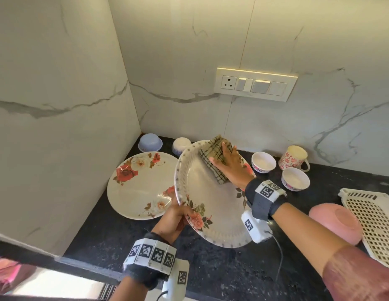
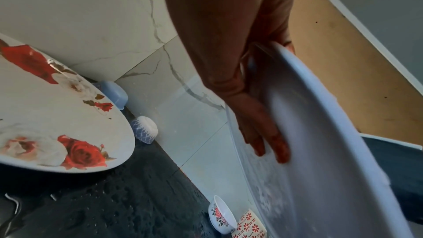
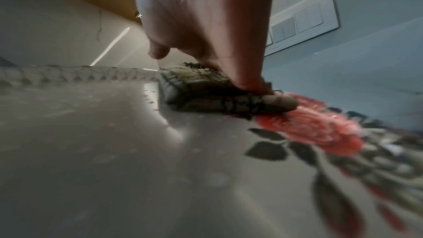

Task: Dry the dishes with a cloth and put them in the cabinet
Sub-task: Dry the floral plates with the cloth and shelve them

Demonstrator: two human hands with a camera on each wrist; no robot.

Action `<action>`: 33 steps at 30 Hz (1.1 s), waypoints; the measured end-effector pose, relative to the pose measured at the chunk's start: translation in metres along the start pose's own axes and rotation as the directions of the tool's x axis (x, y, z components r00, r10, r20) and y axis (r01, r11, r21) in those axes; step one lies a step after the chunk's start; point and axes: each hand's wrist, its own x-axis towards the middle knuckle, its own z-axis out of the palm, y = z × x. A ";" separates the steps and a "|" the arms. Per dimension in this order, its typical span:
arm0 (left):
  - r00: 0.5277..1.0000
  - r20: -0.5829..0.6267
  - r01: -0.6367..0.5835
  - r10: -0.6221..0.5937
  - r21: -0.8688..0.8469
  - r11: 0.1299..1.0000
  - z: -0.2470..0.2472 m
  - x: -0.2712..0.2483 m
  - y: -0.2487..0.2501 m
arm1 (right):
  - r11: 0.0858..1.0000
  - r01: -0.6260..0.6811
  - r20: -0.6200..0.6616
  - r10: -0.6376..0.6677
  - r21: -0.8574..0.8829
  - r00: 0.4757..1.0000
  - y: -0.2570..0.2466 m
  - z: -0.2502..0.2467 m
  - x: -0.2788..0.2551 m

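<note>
A white plate with pink flowers is held tilted above the black counter. My left hand grips its near-left rim, thumb on the face and fingers spread behind the plate's underside. A folded checked cloth lies on the upper part of the plate's face. My right hand presses it flat with straight fingers. In the right wrist view the cloth sits under the hand beside a red flower print on the plate, where water drops show.
A second rose plate lies on the wet counter at left. A blue bowl and a patterned bowl stand by the wall. At right are two small bowls, a floral mug, an upturned pink bowl and a white perforated basket.
</note>
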 end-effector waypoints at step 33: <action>1.000 -0.019 -0.003 -0.003 -0.315 0.949 -0.019 -0.019 0.034 | 0.671 0.733 0.303 -0.680 -0.112 0.668 -0.020 0.069 -0.083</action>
